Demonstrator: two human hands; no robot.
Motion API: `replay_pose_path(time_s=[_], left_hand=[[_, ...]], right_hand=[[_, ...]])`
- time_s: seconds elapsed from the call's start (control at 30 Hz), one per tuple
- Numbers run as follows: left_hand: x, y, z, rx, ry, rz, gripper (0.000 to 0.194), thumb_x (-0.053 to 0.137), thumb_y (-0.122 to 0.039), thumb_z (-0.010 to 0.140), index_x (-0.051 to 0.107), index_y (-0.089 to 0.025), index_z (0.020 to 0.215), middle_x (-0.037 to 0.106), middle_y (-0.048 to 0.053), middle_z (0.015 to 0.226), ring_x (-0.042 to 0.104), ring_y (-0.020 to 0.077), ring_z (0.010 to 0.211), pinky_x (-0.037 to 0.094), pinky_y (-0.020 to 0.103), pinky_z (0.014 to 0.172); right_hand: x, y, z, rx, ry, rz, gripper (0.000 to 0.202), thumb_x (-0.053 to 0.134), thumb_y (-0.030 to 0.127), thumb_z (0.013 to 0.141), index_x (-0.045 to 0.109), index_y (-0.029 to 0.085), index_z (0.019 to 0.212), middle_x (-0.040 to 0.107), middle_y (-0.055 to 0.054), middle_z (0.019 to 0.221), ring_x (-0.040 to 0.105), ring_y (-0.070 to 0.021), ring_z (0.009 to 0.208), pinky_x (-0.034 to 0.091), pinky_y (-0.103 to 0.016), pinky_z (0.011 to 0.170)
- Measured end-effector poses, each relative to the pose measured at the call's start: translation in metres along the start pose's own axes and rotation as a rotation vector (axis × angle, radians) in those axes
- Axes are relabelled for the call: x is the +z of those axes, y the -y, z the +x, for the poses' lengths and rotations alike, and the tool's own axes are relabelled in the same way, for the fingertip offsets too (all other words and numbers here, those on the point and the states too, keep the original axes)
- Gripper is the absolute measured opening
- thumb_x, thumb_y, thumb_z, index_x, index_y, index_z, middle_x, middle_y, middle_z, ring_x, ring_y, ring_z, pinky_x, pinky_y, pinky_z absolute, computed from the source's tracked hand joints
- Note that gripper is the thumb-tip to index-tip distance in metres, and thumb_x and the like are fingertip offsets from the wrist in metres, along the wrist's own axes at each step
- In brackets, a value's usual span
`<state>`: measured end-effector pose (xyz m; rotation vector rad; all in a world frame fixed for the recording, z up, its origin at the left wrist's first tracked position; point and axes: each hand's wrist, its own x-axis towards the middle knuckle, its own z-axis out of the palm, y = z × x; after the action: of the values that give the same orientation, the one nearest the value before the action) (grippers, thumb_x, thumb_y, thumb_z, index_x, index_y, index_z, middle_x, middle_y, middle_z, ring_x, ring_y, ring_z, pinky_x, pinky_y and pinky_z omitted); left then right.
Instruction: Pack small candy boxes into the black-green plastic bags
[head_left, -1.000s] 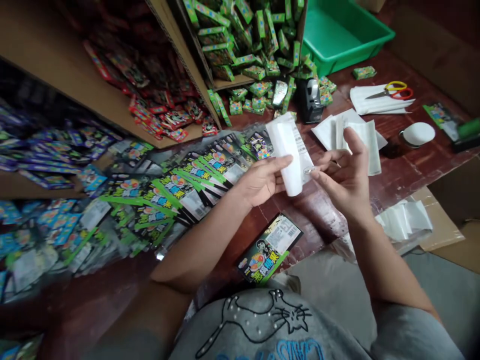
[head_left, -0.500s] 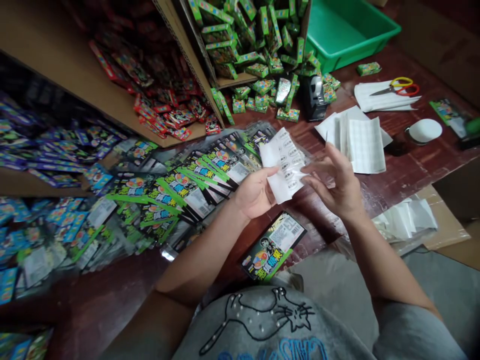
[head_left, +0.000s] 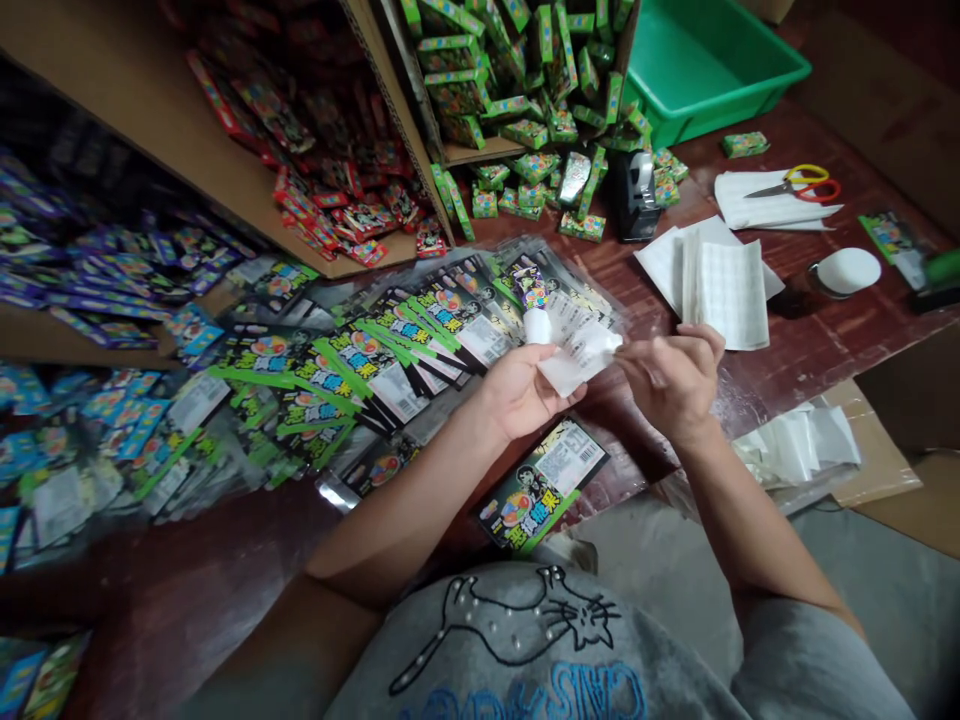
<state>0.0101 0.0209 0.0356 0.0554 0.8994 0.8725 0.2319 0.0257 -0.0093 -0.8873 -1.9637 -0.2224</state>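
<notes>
My left hand (head_left: 521, 392) holds a small white label sheet (head_left: 574, 362) between thumb and fingers, the sheet now bent and blurred. At the sheet's right edge, the fingertips of my right hand (head_left: 671, 380) are pinched together; whatever is between them is too small to make out. Beyond my left hand lies a fanned row of black and green printed bags (head_left: 397, 385). One such bag (head_left: 541, 482) lies apart, below my hands near the table's front edge. A small purple packet (head_left: 531, 288) rests on the bags just past the sheet.
Cardboard boxes hold red packets (head_left: 360, 215) and green packets (head_left: 525, 60). A green tub (head_left: 720, 70), a black tape dispenser (head_left: 639, 197), scissors (head_left: 806, 183), stacked label sheets (head_left: 724, 290) and a white-topped jar (head_left: 849, 271) are at the right. Blue and purple packets fill the left.
The label sheet has curled over in my left hand. My right hand's fingers have closed together and moved slightly right of the sheet's edge.
</notes>
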Motion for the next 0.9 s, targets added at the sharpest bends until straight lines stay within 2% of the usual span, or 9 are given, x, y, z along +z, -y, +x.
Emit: replay_pose_path(time_s=[0.07, 0.17, 0.27, 0.33, 0.47, 0.53, 0.63, 0.77, 0.9], left_hand=[[-0.005, 0.004, 0.009, 0.109, -0.074, 0.056, 0.01, 0.059, -0.017, 0.099, 0.067, -0.018, 0.106, 0.076, 0.007, 0.099, 0.071, 0.0182, 0.084, 0.059, 0.03, 0.074], [-0.027, 0.016, 0.006, 0.285, -0.124, 0.349, 0.018, 0.068, -0.033, 0.101, 0.067, -0.018, 0.11, 0.076, 0.011, 0.112, 0.07, 0.021, 0.098, 0.057, 0.031, 0.084], [-0.058, 0.035, -0.02, 0.51, -0.16, 0.805, 0.052, 0.089, -0.04, 0.085, 0.065, -0.019, 0.127, 0.069, 0.014, 0.132, 0.064, 0.0276, 0.12, 0.052, 0.04, 0.104], [-0.068, 0.047, -0.038, 0.658, -0.177, 1.126, 0.055, 0.091, -0.035, 0.081, 0.067, -0.021, 0.128, 0.068, 0.014, 0.133, 0.059, 0.0315, 0.127, 0.045, 0.048, 0.116], [-0.055, 0.054, -0.028, 0.749, 0.22, 1.493, 0.038, 0.082, -0.019, 0.083, 0.077, -0.023, 0.12, 0.07, 0.012, 0.139, 0.054, 0.0363, 0.137, 0.033, 0.054, 0.126], [-0.047, 0.05, -0.01, 0.675, 0.396, 1.521, 0.031, 0.08, -0.015, 0.08, 0.081, -0.024, 0.109, 0.075, 0.011, 0.129, 0.061, 0.0354, 0.129, 0.035, 0.054, 0.124], [-0.052, 0.035, 0.0, 0.534, 0.383, 1.439, 0.013, 0.075, -0.018, 0.083, 0.083, -0.022, 0.092, 0.08, 0.009, 0.097, 0.071, 0.0271, 0.098, 0.05, 0.046, 0.107], [-0.083, 0.01, -0.035, 0.329, 0.294, 1.137, 0.022, 0.083, -0.028, 0.077, 0.084, -0.019, 0.097, 0.078, 0.007, 0.082, 0.07, 0.0181, 0.074, 0.054, 0.031, 0.074], [-0.113, -0.004, -0.082, 0.347, 0.149, 1.011, 0.017, 0.089, -0.028, 0.073, 0.081, -0.017, 0.084, 0.078, 0.007, 0.082, 0.069, 0.016, 0.072, 0.056, 0.032, 0.075]], right_hand=[[-0.003, 0.003, 0.009, 0.139, -0.011, 0.133, 0.081, 0.066, 0.034, 0.102, 0.024, 0.049, 0.169, 0.078, 0.003, 0.09, 0.072, -0.0256, 0.078, 0.061, -0.056, 0.093], [-0.019, 0.0, 0.012, 0.307, 0.066, 0.368, 0.076, 0.065, 0.042, 0.102, 0.025, 0.047, 0.168, 0.073, -0.002, 0.099, 0.073, -0.0267, 0.086, 0.063, -0.049, 0.082], [-0.042, -0.006, 0.003, 0.398, 0.239, 0.573, 0.079, 0.073, 0.042, 0.098, 0.032, 0.051, 0.165, 0.07, -0.002, 0.103, 0.072, -0.0251, 0.089, 0.064, -0.043, 0.077], [-0.05, -0.006, -0.003, 0.44, 0.37, 0.68, 0.083, 0.075, 0.037, 0.097, 0.032, 0.052, 0.166, 0.07, -0.001, 0.099, 0.071, -0.0231, 0.086, 0.064, -0.041, 0.078], [-0.049, 0.008, -0.002, 0.441, 0.587, 0.82, 0.091, 0.075, 0.035, 0.098, 0.023, 0.048, 0.171, 0.073, 0.0, 0.099, 0.072, -0.0217, 0.086, 0.065, -0.04, 0.08], [-0.047, 0.017, 0.002, 0.459, 0.623, 0.85, 0.097, 0.077, 0.038, 0.095, 0.02, 0.046, 0.173, 0.073, 0.0, 0.1, 0.073, -0.022, 0.086, 0.066, -0.042, 0.08], [-0.052, 0.027, 0.001, 0.532, 0.59, 0.854, 0.103, 0.083, 0.041, 0.091, 0.021, 0.048, 0.172, 0.074, 0.0, 0.099, 0.073, -0.0234, 0.087, 0.067, -0.044, 0.082], [-0.059, 0.04, -0.007, 0.535, 0.593, 0.875, 0.099, 0.082, 0.041, 0.092, 0.022, 0.051, 0.171, 0.075, -0.002, 0.102, 0.075, -0.0243, 0.088, 0.067, -0.043, 0.08], [-0.042, 0.063, 0.001, 0.41, 0.713, 0.96, 0.103, 0.079, 0.034, 0.095, 0.014, 0.053, 0.172, 0.075, -0.002, 0.105, 0.076, -0.0231, 0.09, 0.069, -0.04, 0.076]])
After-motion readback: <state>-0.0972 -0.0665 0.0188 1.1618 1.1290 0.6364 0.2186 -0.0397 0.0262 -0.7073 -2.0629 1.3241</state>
